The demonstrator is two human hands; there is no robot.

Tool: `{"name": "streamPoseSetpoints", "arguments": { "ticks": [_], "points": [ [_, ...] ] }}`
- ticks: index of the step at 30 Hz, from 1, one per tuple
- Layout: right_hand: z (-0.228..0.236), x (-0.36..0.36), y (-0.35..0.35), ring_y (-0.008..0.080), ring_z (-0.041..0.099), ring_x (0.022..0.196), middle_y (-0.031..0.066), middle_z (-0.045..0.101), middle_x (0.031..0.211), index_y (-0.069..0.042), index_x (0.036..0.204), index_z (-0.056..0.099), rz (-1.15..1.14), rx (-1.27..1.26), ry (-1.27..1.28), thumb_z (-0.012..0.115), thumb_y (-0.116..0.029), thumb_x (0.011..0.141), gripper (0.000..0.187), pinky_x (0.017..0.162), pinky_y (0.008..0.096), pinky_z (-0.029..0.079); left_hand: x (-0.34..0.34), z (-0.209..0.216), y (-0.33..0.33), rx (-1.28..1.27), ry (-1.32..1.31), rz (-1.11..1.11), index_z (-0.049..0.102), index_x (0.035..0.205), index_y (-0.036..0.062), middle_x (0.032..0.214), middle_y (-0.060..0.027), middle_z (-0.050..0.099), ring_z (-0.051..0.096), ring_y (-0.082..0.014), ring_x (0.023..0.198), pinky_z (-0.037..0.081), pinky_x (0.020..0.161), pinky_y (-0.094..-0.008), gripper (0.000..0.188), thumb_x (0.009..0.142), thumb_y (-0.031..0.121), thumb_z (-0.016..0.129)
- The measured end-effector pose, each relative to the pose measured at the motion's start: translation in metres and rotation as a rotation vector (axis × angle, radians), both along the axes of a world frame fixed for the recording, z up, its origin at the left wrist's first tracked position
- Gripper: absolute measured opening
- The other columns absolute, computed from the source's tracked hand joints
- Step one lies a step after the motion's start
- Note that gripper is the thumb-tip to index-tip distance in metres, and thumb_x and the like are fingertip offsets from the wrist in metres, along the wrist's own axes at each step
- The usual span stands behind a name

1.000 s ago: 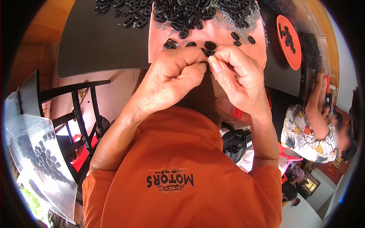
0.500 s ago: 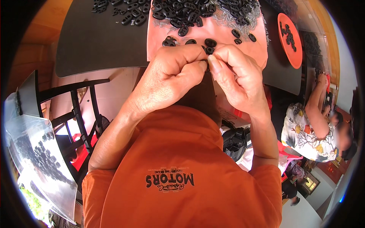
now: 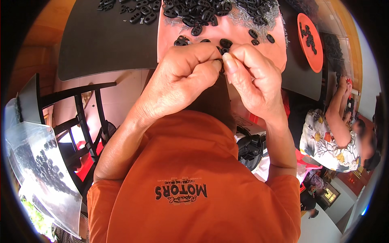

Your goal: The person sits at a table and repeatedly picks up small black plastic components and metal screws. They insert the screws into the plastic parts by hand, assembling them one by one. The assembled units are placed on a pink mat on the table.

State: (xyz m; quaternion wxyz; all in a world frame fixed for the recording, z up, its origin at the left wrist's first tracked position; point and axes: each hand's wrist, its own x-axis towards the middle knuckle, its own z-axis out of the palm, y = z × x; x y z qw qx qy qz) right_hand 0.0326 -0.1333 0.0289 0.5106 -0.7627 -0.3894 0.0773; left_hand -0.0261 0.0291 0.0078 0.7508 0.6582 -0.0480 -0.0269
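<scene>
My left hand [image 3: 188, 71] and my right hand [image 3: 255, 77] meet fingertip to fingertip above the near edge of a pink sheet [image 3: 259, 52]. Between thumb and bent forefinger, my left hand pinches a small black cord lock piece [image 3: 221, 68], mostly covered by the fingers. My right hand is closed too, its thumb tip against that piece; whatever else it holds is hidden. Just beyond the fingers lie a few loose black cord locks [image 3: 225, 43], oval with two holes. Farther off is a heap of cord locks [image 3: 198, 12] beside many small metal springs [image 3: 239, 20].
More black pieces lie on the dark table [image 3: 105, 44] at the far left. An orange plate [image 3: 303, 46] with several small black parts sits at the right. A black chair [image 3: 79, 109] stands left. Another person in a patterned shirt [image 3: 324, 141] is at the right.
My right thumb has risen slightly and straightened at the fingertips' meeting point. Both hands stay together, closed. The view has shifted a little.
</scene>
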Motion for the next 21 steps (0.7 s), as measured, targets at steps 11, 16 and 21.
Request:
{"name": "streamPoseSetpoints", "arguments": {
  "ticks": [11, 16, 21],
  "points": [
    [0.0019, 0.0015, 0.0002, 0.0128, 0.049, 0.054, 0.0056, 0.054, 0.065, 0.0, 0.081, 0.052, 0.026, 0.026, -0.019, 0.057, -0.003, 0.088, 0.009, 0.05, 0.0247, 0.04, 0.0006, 0.0036, 0.0015, -0.037, 0.041, -0.014, 0.054, 0.075, 0.0011, 0.061, 0.0048, 0.042, 0.038, -0.0024, 0.057, 0.033, 0.05, -0.021, 0.015, 0.088, 0.007, 0.049],
    [0.0005, 0.0016, -0.0003, 0.0124, 0.048, 0.054, 0.0055, 0.054, 0.065, 0.001, 0.081, 0.052, 0.03, 0.023, -0.05, 0.057, -0.002, 0.088, 0.009, 0.05, 0.0246, 0.04, 0.0003, 0.0063, 0.0017, -0.021, 0.077, -0.019, 0.053, 0.073, 0.0015, 0.061, 0.0049, 0.042, 0.038, -0.0022, 0.058, 0.032, 0.049, -0.0209, 0.016, 0.088, 0.007, 0.048],
    [-0.0007, 0.003, 0.0003, 0.0103, 0.046, 0.053, 0.0047, 0.053, 0.065, 0.0, 0.081, 0.052, 0.043, 0.034, -0.021, 0.056, -0.002, 0.088, 0.008, 0.049, 0.0237, 0.039, 0.0003, 0.0049, 0.0011, -0.038, 0.062, -0.004, 0.052, 0.072, 0.0021, 0.062, 0.0043, 0.044, 0.039, -0.0026, 0.058, 0.033, 0.05, -0.021, 0.017, 0.087, 0.007, 0.047]
  ]
}}
